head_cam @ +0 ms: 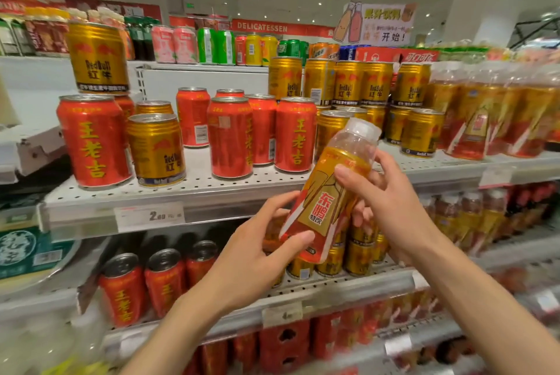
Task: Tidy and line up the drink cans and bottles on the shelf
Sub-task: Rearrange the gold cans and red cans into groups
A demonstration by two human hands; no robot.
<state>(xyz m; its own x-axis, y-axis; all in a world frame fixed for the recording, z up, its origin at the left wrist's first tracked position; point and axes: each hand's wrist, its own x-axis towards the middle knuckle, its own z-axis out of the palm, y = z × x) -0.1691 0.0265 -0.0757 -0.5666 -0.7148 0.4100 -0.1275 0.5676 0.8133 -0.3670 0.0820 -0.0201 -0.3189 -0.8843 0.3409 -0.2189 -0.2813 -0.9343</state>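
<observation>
Bottle (330, 192), gold/red label w/ clear cap, is held tilted in front of the shelf (194, 192), above its front edge. Left hand (257, 241) grip is closed round the bottle's base; right hand (385, 201) grip pinches its upper body. Red cans (94, 141) & gold cans (156, 150) are stood mixed on the shelf behind.

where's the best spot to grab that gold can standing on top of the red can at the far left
Grip the gold can round its smooth middle, coming from the front. It stands upright on the red can, its front is open, and other cans crowd behind it. Lift straight up so the red one stays put.
</observation>
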